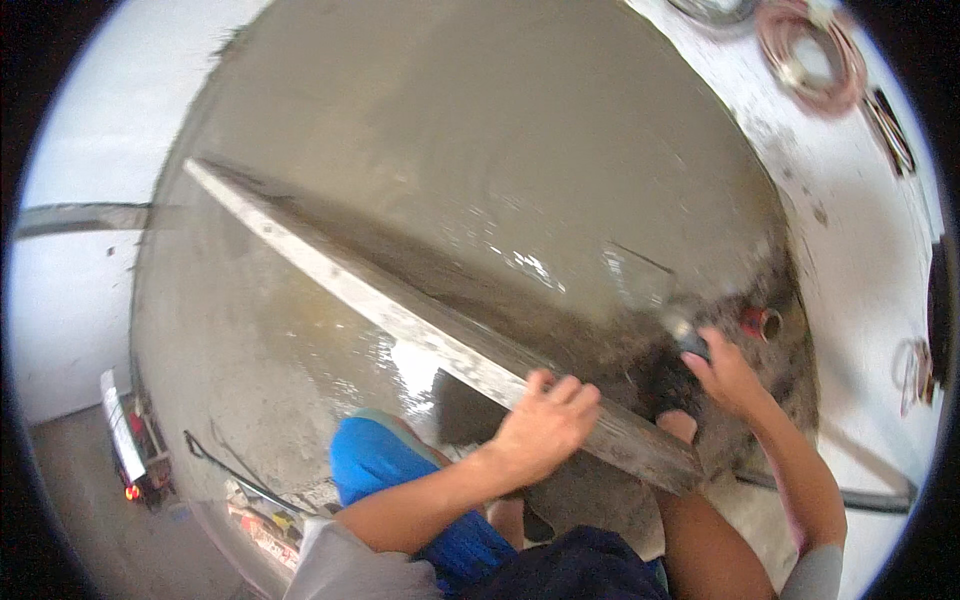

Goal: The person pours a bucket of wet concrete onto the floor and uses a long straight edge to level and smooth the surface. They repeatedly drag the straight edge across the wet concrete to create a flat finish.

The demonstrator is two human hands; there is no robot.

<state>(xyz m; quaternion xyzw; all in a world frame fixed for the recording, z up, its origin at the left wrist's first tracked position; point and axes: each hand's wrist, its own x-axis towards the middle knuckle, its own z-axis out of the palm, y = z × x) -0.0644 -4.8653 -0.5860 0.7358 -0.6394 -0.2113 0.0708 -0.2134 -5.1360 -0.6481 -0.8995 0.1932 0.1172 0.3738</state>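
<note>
A long, pale straightedge (330,272) lies slantwise across wet grey concrete (520,120), from the far left down to near my legs. My left hand (548,420) is closed over its top edge, toward the near end. To the right, my right hand (728,375) is wrapped round the dark handle of a trowel (686,333). The trowel's blade is blurred by motion over dark, rough concrete, so its outline is hard to make out. Just beyond that hand, a short red pipe end (762,323) sticks up from the concrete.
White walls rise on both sides. A pinkish coiled hose (812,60) lies at the upper right. Lower left, a black bent rod (240,475) lies near crumpled bags (262,525), with a white-topped red object (130,440) beyond. My bare feet and knees are close to the straightedge.
</note>
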